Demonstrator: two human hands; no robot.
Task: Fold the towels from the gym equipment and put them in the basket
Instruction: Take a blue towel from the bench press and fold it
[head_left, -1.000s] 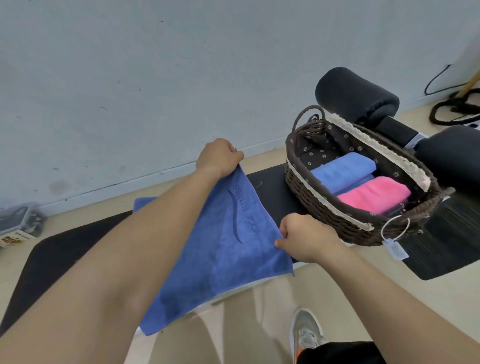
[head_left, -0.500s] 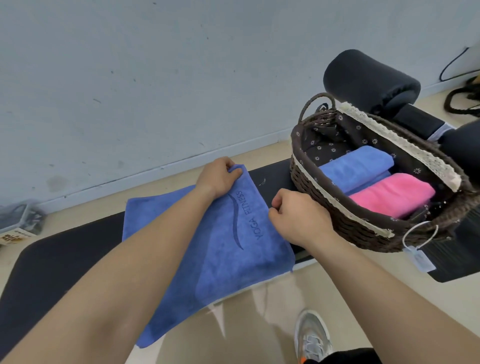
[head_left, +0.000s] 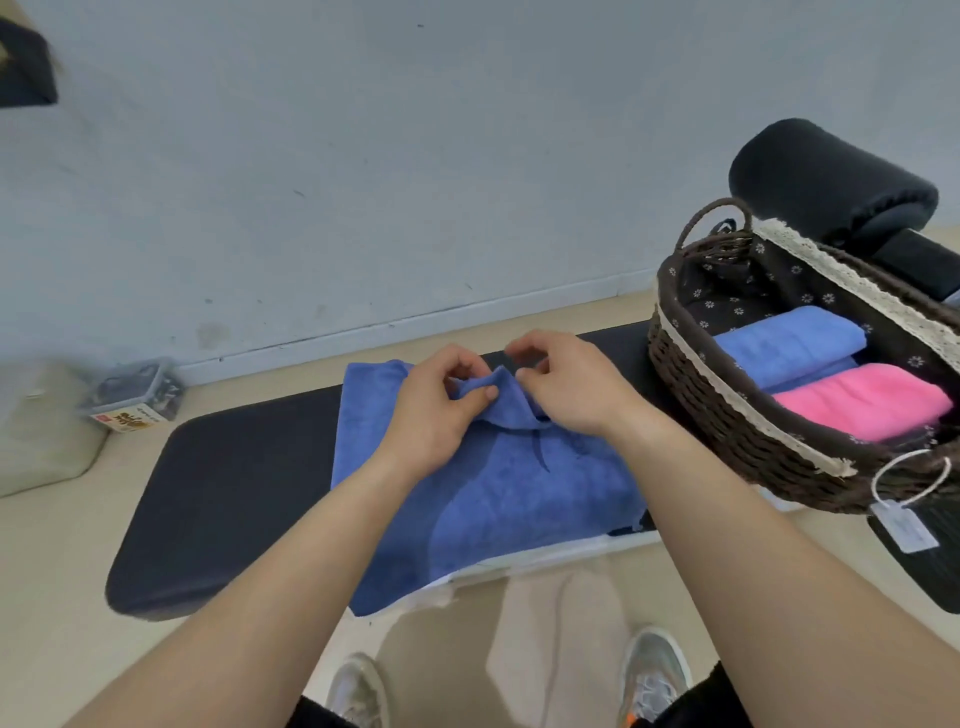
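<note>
Pinching a raised ridge of the blue towel (head_left: 498, 499) between thumb and forefinger, the left grip (head_left: 436, 410) is narrow and closed on the cloth near the towel's far edge. The right grip (head_left: 569, 387) sits just beside it, fingers curled and fingertips on the same ridge, so both hold one bunched fold between them. The rest of the towel lies spread on the black padded table (head_left: 228, 493), its near edge hanging over the table's front. There is one towel on the table. The wicker basket (head_left: 727, 415), standing on the table's right end, holds a folded light blue towel (head_left: 789, 340) and a folded pink towel (head_left: 862, 400). A further blue layer shows under the light blue one, but whether it is a separate towel cannot be told. The basket is lined with dark flowered cloth edged in lace. One looped handle (head_left: 717, 218) rises at its far end, and a white tag (head_left: 906, 527) hangs from a ring at the near end. Behind the basket rises one black roller pad (head_left: 831, 176). Two grey shoes (head_left: 654, 675) stand on the beige floor (head_left: 52, 571) below the table. A pale blue-grey wall (head_left: 363, 156) runs behind it, and one clear box (head_left: 132, 392) with a yellow label sits at its foot.
</note>
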